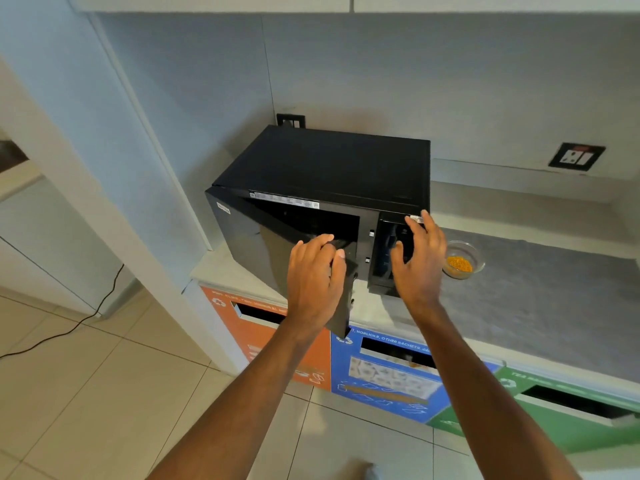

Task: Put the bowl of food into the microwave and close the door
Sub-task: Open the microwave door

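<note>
On the grey countertop (540,289): one black microwave (329,164), its door (277,258) swung partly open, my left hand (317,275) curled over the door's free edge, gripping it. My right hand (420,261) hovers before the control panel (389,251), fingers spread, holding nothing. Glass bowl of yellow food (462,259) sits just right of the microwave.

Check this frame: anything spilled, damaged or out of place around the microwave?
Nothing stands out. The microwave sits square on the counter, its door partly open under the left hand. The glass bowl stands upright on the counter, food contained.
</note>
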`<state>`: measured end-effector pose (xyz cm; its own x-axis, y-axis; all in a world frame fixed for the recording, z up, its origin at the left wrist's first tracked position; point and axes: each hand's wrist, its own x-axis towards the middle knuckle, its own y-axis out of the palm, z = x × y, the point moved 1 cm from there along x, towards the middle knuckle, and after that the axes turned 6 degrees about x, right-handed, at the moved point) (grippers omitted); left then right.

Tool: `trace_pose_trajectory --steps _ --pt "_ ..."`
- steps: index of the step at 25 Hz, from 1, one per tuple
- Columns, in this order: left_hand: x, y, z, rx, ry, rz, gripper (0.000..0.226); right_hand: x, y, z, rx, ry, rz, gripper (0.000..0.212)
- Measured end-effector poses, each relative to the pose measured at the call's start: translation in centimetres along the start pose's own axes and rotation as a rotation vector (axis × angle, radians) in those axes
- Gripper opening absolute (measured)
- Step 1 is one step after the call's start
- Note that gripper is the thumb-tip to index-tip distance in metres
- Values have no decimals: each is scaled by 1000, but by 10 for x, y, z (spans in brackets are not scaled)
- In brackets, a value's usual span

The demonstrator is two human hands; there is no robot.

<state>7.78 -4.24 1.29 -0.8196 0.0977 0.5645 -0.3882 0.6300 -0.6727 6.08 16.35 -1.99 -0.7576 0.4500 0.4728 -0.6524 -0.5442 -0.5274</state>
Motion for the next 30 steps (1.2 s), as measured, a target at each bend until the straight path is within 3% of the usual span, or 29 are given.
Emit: trace_pose_trajectory --steps 2,5,10,16,30 --pt "-3 -20 2 43 -42 -3 33 -3 -5 6 -83 8 51 56" --pt "-9 -48 16 60 -177 145 22 -9 -13 13 -205 -29 87 61" --pt "-24 -87 35 174 -309 369 66 -10 -18 27 -326 -24 162 68" --pt "-41 -120 60 384 -360 409 84 -14 -24 36 -400 -6 243 77" --pt "-45 -143 79 577 -382 396 84 -15 -27 39 -435 6 277 79"
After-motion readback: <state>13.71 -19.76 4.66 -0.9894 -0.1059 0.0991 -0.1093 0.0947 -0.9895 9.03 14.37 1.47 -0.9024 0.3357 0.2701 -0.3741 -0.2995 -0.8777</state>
